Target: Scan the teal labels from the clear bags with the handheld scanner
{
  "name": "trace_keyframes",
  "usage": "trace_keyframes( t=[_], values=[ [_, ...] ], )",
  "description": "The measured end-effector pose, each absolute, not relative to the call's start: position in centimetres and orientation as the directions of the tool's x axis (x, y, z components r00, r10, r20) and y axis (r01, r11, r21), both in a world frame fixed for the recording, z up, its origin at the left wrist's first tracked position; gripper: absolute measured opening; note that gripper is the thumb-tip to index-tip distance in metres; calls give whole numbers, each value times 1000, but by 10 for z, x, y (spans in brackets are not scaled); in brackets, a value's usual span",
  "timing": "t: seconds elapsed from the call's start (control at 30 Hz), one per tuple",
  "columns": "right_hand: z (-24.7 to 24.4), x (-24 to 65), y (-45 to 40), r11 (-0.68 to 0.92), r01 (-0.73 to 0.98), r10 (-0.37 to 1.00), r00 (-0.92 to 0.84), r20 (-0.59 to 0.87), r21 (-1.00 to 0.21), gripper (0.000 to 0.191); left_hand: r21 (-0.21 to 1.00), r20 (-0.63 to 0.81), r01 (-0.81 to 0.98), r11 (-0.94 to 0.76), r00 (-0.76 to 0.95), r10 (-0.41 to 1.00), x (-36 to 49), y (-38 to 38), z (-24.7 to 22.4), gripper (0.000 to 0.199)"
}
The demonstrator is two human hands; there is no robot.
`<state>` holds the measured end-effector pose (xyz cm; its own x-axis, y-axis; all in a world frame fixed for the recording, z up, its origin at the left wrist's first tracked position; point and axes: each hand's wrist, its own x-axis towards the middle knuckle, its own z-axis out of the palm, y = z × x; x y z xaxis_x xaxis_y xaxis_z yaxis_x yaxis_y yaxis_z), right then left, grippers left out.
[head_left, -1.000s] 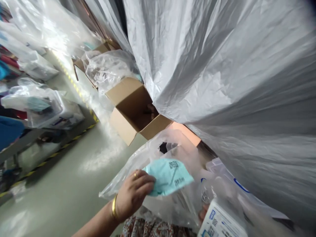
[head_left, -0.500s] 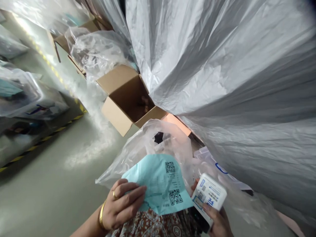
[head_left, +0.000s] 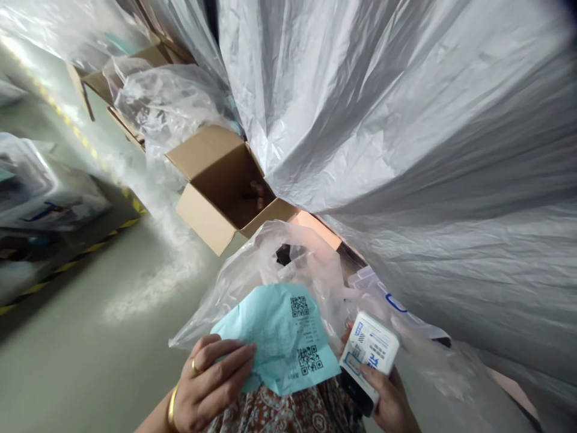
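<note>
My left hand [head_left: 210, 385] pinches the lower left corner of a light blue paper slip [head_left: 279, 337] printed with two QR codes. My right hand [head_left: 391, 402] grips a small white handheld device [head_left: 367, 355] with a blue-printed label, held just right of the slip. Behind both lies a clear plastic bag [head_left: 274, 264], crumpled, with something dark inside.
An open cardboard box [head_left: 216, 186] stands on the grey-green floor [head_left: 90, 337] ahead. A big white plastic sheet [head_left: 406, 150] fills the right side. More clear bags [head_left: 166, 102] and boxes lie at the upper left, beyond a yellow-black floor stripe [head_left: 67, 264].
My left hand pulled the blue slip toward me and spread it flat. My right hand rose into view with the white device beside the slip. The view shifted left.
</note>
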<state>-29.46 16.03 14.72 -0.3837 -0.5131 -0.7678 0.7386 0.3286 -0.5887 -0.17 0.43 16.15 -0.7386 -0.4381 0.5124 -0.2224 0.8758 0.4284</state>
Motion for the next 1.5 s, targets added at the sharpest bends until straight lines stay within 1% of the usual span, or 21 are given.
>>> trace_keyframes(
  t=[0.17, 0.33, 0.5, 0.83, 1.03, 1.17, 1.27, 1.33, 1.4, 1.43, 1.5],
  values=[
    [145, -295, 161, 303, 757, -515, -381, -768, -579, 57, 432, 504, -223, 874, -744, -439, 0, 0, 160, 29],
    [147, -295, 158, 313, 738, -534, -384, -753, -598, 56, 438, 512, -214, 873, -739, -438, -2, -6, 161, 27],
    [148, -295, 156, 309, 752, -534, -369, -761, -582, 56, 450, 511, -215, 867, -734, -447, -3, -10, 162, 28],
    [147, -295, 155, 275, 751, -527, -405, -747, -600, 57, 438, 508, -224, 871, -737, -445, 0, -13, 167, 27],
    [141, -298, 163, 281, 743, -551, -393, -736, -608, 56, 427, 508, -248, 869, -730, -458, -2, -11, 167, 25],
    [138, -299, 166, 314, 719, -551, -394, -736, -620, 55, 429, 506, -241, 870, -734, -453, -3, -8, 168, 25],
    [139, -299, 167, 310, 709, -559, -404, -724, -634, 57, 432, 496, -233, 871, -745, -446, -3, -6, 168, 27],
    [140, -298, 166, 297, 714, -560, -407, -721, -634, 59, 441, 471, -231, 867, -763, -442, -1, -9, 163, 30],
    [142, -297, 166, 288, 713, -557, -418, -717, -640, 59, 425, 422, -265, 866, -788, -448, 0, -19, 152, 31],
    [142, -297, 166, 286, 710, -554, -426, -716, -643, 59, 406, 383, -306, 861, -798, -465, -1, -27, 144, 30],
    [141, -296, 166, 276, 713, -549, -434, -715, -644, 59, 383, 227, -430, 818, -814, -534, -9, -48, 124, 25]
  ],
)
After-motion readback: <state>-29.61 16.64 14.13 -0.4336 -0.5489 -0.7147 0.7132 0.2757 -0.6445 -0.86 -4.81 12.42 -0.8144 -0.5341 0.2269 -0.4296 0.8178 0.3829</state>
